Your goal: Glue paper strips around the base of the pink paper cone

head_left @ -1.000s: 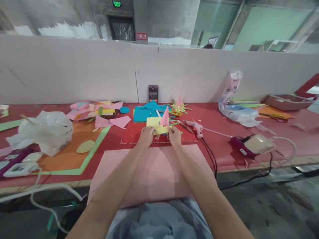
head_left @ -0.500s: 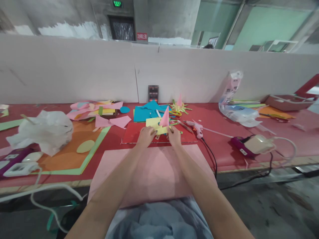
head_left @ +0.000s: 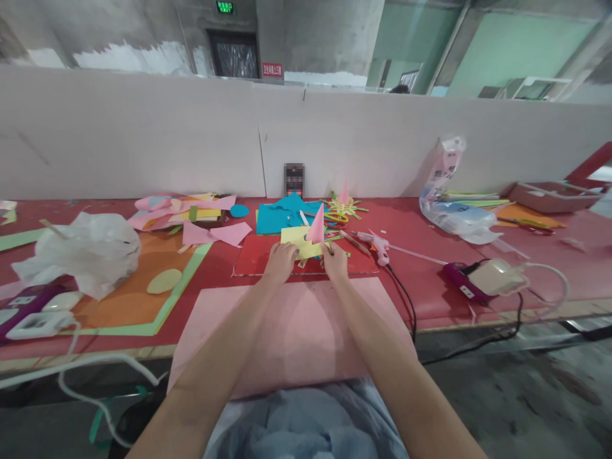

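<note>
My left hand is closed on the left side of a yellow sheet of paper, fingers bent at its lower edge. At the right side of the same sheet is my right hand, its thumb and fingers pinched at the edge. A pink paper cone stands upright at the sheet's right part; whether it is fixed there I cannot tell. Small coloured scraps show beneath the sheet. Under both hands lies a red board. Behind them are blue paper and yellow-handled scissors.
Right of the board lies a pink glue gun with a black cord. A second cone on a green-yellow paper star stands behind. Pink paper covers the front edge. Left are orange paper and a white plastic bag; right, a purple power strip.
The yellow sheet has shifted very slightly between my hands, and my left fingers have moved a little. The rest looks the same.
</note>
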`<state>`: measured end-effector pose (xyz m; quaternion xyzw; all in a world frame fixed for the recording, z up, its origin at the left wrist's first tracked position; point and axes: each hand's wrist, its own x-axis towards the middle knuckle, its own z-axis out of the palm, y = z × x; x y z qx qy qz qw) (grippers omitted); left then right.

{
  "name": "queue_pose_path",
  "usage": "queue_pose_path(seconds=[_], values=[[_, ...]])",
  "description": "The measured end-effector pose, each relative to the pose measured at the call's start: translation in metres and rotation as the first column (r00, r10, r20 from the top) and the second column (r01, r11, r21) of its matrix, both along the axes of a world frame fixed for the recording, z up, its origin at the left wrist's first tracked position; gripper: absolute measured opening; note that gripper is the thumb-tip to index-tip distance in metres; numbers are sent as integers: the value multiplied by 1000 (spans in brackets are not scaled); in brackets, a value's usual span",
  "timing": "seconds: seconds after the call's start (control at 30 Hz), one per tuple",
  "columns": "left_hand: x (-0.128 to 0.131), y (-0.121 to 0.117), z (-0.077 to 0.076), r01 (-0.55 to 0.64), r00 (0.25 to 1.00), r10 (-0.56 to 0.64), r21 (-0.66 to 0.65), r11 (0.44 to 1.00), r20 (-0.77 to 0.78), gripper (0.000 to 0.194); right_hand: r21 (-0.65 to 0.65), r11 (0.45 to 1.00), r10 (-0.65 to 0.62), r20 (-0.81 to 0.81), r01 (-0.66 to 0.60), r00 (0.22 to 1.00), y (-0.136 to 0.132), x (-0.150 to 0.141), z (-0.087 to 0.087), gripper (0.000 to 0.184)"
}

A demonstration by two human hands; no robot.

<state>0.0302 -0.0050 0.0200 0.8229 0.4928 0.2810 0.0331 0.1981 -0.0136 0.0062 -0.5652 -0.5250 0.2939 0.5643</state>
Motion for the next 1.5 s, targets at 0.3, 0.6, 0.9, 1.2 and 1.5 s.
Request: queue_pose_path(seconds=[0.3,0.6,0.9,1.2,1.5], values=[[1,0,-1,-2,1000,2,-25,1000,-7,26,-24,1000,-7,-21,6,1000,-1,-1,2,23],[-1,0,-2,11,999,-8,-57,998,42,25,0,1000,-3,-17,3,1000,3,1,-4,22],[-2,-2,5,-51,991,49,16,999,127,19,22,999,49,-19,-49,999,1,-1,-2,23],[-3,-1,6,-58,975,57,0,998,217,12,24,999,40,-16,-39,999,0,0,0,24],[-4,2,3,-61,982,59,2,998,178,20,15,1000,26,-22,-25,999,0,1,1,24]])
